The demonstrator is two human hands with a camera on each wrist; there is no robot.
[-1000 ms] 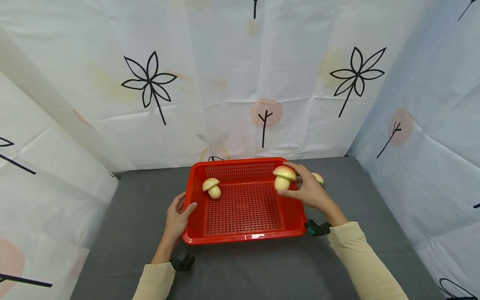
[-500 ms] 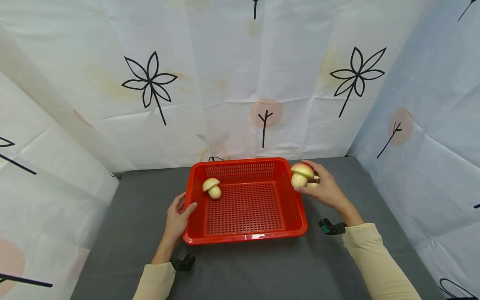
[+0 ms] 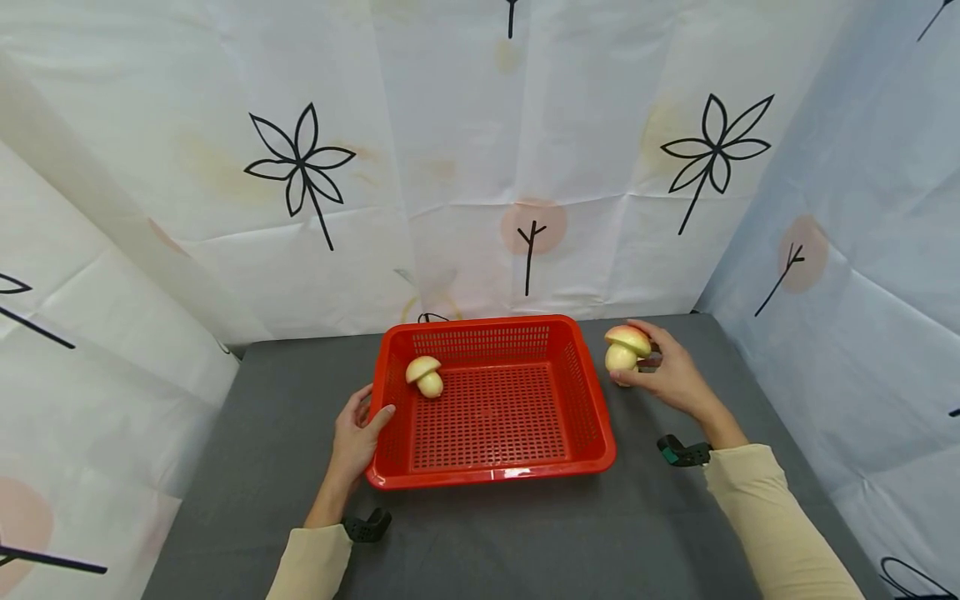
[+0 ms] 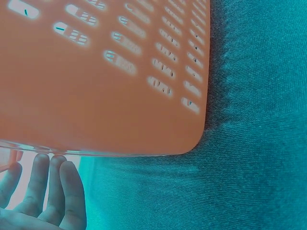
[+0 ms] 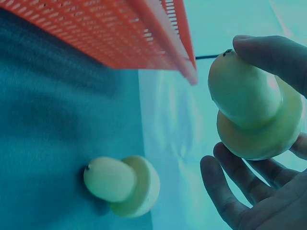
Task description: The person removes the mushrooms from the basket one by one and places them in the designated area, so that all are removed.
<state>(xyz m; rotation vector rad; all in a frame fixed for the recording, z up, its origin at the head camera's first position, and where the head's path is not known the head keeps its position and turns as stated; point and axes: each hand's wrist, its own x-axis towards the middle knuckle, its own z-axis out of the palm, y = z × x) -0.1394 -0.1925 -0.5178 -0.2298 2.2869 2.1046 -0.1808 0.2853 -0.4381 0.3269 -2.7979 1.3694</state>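
Note:
My right hand pinches a toy mushroom with a reddish-yellow cap, just off the right side of the red basket. The right wrist view shows that held mushroom between thumb and fingers, raised above the dark surface. Below it a second mushroom lies on its side; from the head it is mostly hidden. At the basket's left rim my left hand grips the edge, thumb over the rim. Fingertips touch the basket wall in the left wrist view. Inside the basket, at left, lies another mushroom.
A dark grey cloth covers the table under the basket. White patterned fabric stands behind the table and along both sides. A thin black wire shows behind the basket's back rim.
My right hand has carried its mushroom to the right, from over the basket's right end to outside the rim. The left hand and the basket have stayed put.

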